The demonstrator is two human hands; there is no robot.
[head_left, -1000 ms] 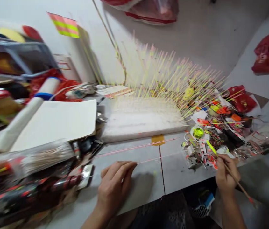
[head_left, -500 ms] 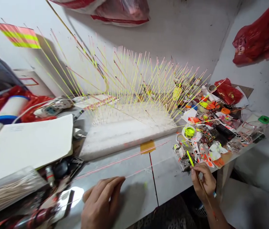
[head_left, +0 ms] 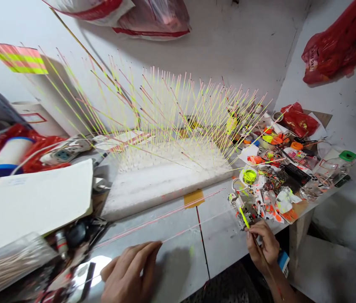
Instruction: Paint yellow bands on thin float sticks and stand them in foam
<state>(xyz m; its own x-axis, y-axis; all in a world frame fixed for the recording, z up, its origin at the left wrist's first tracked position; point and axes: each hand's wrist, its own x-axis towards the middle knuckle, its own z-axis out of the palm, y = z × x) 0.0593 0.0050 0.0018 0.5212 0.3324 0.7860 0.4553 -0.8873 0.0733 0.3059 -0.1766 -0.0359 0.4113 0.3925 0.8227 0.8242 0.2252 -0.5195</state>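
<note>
My left hand (head_left: pixel 130 273) lies on the grey table (head_left: pixel 178 261) at the bottom centre, fingers together and stretched over a thin pink stick (head_left: pixel 196 225) that runs up to the right. More pink sticks (head_left: pixel 159 216) lie beside it. My right hand (head_left: pixel 261 244) is closed on a thin brush (head_left: pixel 250 225) with a neon-yellow tip, at the table's front edge. Behind them a white foam block (head_left: pixel 165 179) holds several yellow and pink sticks (head_left: pixel 171 113) standing upright like quills.
Paint pots, a yellow-filled cup (head_left: pixel 250 176) and stained scraps crowd the right of the table. A clear bottle with a green cap (head_left: pixel 338 166) lies far right. An open notebook (head_left: pixel 32 202), a power strip (head_left: pixel 64 155) and a bag of sticks (head_left: pixel 10 265) fill the left.
The view swung left and steadied. My right hand drew back with the brush toward the table's front edge. My left hand stayed on the pink stick.
</note>
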